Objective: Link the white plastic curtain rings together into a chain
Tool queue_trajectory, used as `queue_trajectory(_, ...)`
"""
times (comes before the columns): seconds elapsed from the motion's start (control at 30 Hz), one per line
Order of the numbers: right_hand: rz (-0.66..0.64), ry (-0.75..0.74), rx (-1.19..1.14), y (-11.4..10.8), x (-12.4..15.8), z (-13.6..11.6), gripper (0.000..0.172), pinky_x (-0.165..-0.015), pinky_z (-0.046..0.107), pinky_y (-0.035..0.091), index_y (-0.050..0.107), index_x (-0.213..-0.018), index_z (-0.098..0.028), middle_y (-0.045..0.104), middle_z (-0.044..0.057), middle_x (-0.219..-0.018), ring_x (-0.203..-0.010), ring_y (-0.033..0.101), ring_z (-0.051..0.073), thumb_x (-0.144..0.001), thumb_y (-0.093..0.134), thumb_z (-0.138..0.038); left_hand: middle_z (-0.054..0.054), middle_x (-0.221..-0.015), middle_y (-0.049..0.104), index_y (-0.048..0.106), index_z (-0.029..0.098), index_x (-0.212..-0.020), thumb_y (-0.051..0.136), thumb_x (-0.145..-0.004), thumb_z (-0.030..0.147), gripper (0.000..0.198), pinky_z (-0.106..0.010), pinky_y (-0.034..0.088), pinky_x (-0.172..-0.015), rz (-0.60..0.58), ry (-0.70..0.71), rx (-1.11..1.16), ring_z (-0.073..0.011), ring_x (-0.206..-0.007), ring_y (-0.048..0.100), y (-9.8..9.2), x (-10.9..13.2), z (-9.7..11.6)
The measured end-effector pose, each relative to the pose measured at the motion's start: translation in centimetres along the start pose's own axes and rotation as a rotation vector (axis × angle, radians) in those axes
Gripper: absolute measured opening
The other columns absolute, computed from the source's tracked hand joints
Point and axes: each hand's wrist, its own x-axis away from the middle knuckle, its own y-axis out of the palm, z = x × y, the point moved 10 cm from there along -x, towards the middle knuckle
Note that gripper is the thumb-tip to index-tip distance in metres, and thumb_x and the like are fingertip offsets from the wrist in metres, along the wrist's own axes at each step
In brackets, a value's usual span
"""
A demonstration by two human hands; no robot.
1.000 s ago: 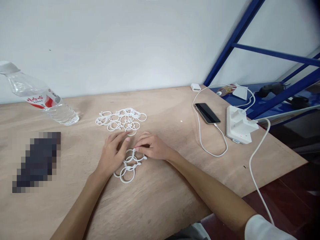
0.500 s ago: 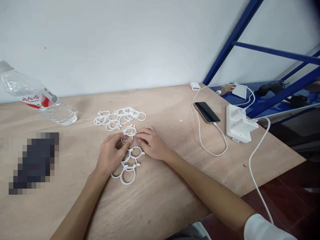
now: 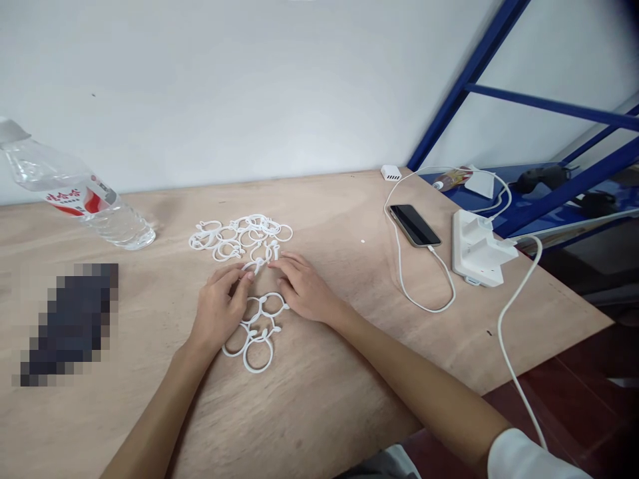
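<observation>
Far left: water bottle (image 3: 74, 193) lying on the wooden table (image 3: 349, 372), well apart from the work. Best handled by keeping the chain of joined rings (image 3: 257, 329) flat on the board and drawing one ring at a time off the loose pile (image 3: 239, 236), so nothing tangles.

Left hand (image 3: 219, 309): palm down, fingers nearly together, tips pinching the white ring (image 3: 259, 259) just this side of the pile. Right hand (image 3: 302, 287): narrow too, fingertips meeting the same ring from the right, heel near the chain's top. Farther right: phone (image 3: 414, 225) on its cable, charger block (image 3: 476, 249) beside it.
</observation>
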Motion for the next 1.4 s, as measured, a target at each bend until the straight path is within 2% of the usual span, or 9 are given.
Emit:
queue_trajectory(0.17,0.071,0.049,0.031,-0.7,0.0,0.4,0.042,-0.112,0.048,0.035,0.058,-0.124,-0.015,0.053,0.014,-0.132,-0.129,0.041,0.026,-0.083,0.052,-0.007,-0.004,-0.111,0.069,0.065,0.021,-0.089,0.046,-0.09,0.049,0.034,-0.034,0.051,-0.085,0.055,-0.144,0.08,-0.0207,-0.099,0.064,-1.0,0.3,-1.0)
queue_trajectory(0.23,0.119,0.079,0.02,-1.2,0.1,0.6,0.038,-0.112,0.047,0.035,0.06,-0.123,-0.015,0.048,0.017,-0.134,-0.129,0.041,0.026,-0.085,0.055,-0.013,-0.004,-0.112,0.068,0.063,0.021,-0.089,0.051,-0.088,0.046,0.028,-0.034,0.05,-0.09,0.074,-0.07,0.079,-0.0212,-0.105,0.063,-1.2,0.5,-0.2)
queue_trajectory(0.33,0.187,0.093,-0.09,-2.0,0.2,0.9,0.034,-0.109,0.042,0.039,0.062,-0.121,-0.015,0.051,0.016,-0.127,-0.124,0.047,0.023,-0.088,0.058,-0.022,-0.005,-0.11,0.068,0.062,0.022,-0.093,0.055,-0.087,0.04,0.02,-0.036,0.048,-0.096,0.107,0.133,0.013,-0.0211,-0.109,0.061,-1.3,0.8,1.9)
queue_trajectory(0.43,0.152,0.045,-0.211,-1.9,0.0,0.5,0.028,-0.105,0.037,0.042,0.064,-0.117,-0.02,0.062,0.01,-0.117,-0.115,0.055,0.019,-0.09,0.057,-0.023,-0.005,-0.112,0.067,0.061,0.023,-0.105,0.055,-0.089,0.036,0.022,-0.036,0.048,-0.096,0.098,0.296,-0.04,-0.0206,-0.109,0.06,-0.9,1.3,3.6)
queue_trajectory(0.53,0.126,0.033,-0.303,-1.9,-0.1,0.4,0.02,-0.099,0.035,0.045,0.069,-0.107,-0.022,0.07,0.005,-0.108,-0.106,0.06,0.017,-0.091,0.057,-0.021,-0.006,-0.116,0.066,0.056,0.024,-0.117,0.053,-0.09,0.033,0.029,-0.039,0.048,-0.097,0.07,0.356,-0.049,-0.0216,-0.111,0.06,-0.6,1.5,4.2)
queue_trajectory(0.73,0.149,0.043,-0.354,-2.2,-0.1,0.4,0.016,-0.092,0.035,0.047,0.074,-0.097,-0.023,0.074,0.005,-0.098,-0.098,0.062,0.017,-0.088,0.061,-0.022,-0.009,-0.12,0.064,0.056,0.021,-0.123,0.059,-0.085,0.039,0.042,-0.041,0.049,-0.098,0.064,0.318,-0.034,-0.0239,-0.111,0.06,-0.4,1.4,3.7)
queue_trajectory(0.9,0.133,0.048,-0.358,-1.9,-0.1,0.7,0.017,-0.088,0.034,0.049,0.075,-0.099,-0.023,0.074,0.005,-0.095,-0.094,0.062,0.016,-0.088,0.062,-0.024,-0.007,-0.108,0.068,0.065,0.02,-0.11,0.049,-0.091,0.037,0.03,-0.035,0.053,-0.09,0.026,0.274,-0.014,-0.0199,-0.099,0.064,-0.1,1.2,3.3)
queue_trajectory(1.07,0.145,0.032,-0.381,-2.0,0.0,0.5,0.015,-0.087,0.033,0.05,0.076,-0.096,-0.022,0.075,0.005,-0.093,-0.094,0.064,0.016,-0.087,0.063,-0.022,-0.008,-0.111,0.067,0.063,0.02,-0.115,0.066,-0.08,0.045,0.043,-0.037,0.052,-0.092,0.05,0.334,-0.054,-0.022,-0.102,0.063,-0.2,1.4,3.9)
queue_trajectory(1.4,0.129,0.023,-0.425,-1.9,-0.1,0.1,0.014,-0.089,0.033,0.051,0.076,-0.095,-0.023,0.076,0.004,-0.095,-0.094,0.066,0.016,-0.085,0.066,-0.025,-0.009,-0.113,0.065,0.061,0.021,-0.117,0.053,-0.089,0.033,0.032,-0.038,0.051,-0.091,-0.011,0.369,-0.027,-0.0217,-0.103,0.06,0.4,1.6,4.2)
